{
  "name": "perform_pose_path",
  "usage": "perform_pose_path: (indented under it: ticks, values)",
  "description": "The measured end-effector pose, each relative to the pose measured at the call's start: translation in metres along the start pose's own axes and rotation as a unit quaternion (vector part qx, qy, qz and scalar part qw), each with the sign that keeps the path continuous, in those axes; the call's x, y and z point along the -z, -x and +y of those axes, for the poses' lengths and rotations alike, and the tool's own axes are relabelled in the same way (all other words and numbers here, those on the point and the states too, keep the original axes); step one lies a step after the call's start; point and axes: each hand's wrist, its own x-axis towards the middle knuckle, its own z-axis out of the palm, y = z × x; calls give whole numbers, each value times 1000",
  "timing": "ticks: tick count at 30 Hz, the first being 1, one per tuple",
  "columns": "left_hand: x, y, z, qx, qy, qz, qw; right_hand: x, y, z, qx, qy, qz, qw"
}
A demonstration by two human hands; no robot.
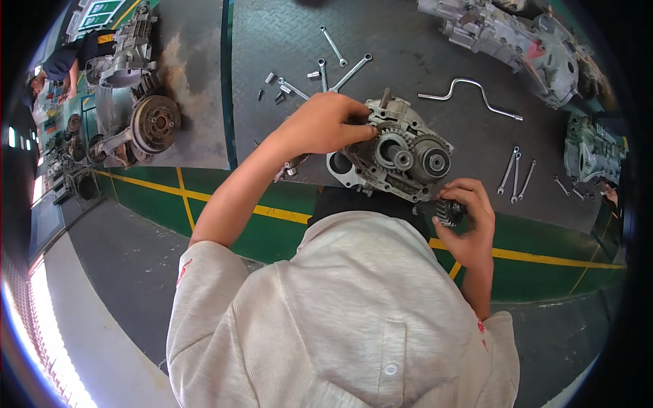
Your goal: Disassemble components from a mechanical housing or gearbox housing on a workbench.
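Observation:
An opened gearbox housing (408,189) of grey metal stands at the table's near edge, gear shafts showing inside it. Two round gear ends, one gear (393,151) at the left and a bigger one (434,162) at the right, face up. My left hand (332,124) grips the housing's upper left side, thumb and fingers closed at its edge; its fingertips are partly hidden. Just off the housing's lower right, my right hand (471,216) holds a dark helical gear (449,212) between thumb and fingers.
Several wrenches (350,71) and small sockets lie beyond my left hand. A bent speed-handle wrench (469,81) and more wrenches (517,173) are to the right. Gearboxes (503,41) sit at the far right. A brake drum (155,124) is on the left table; a person (61,64) bends there.

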Motion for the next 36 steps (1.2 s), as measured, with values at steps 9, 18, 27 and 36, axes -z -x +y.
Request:
perform_pose_path:
  ticks: [9, 18, 27, 36]
  values:
    - [-4, 4, -25, -33, 122, 0, 992, -16, 8, -6, -58, 65, 42, 995]
    - [-35, 8, -64, -274, 78, 144, 948, -47, 13, -27, -68, 92, 78, 990]
    - [-43, -18, -64, -362, 53, 108, 924, -68, 19, -32, -81, 76, 87, 990]
    - [-44, -18, -64, -386, 119, 92, 910, -67, 22, -29, -85, 74, 104, 988]
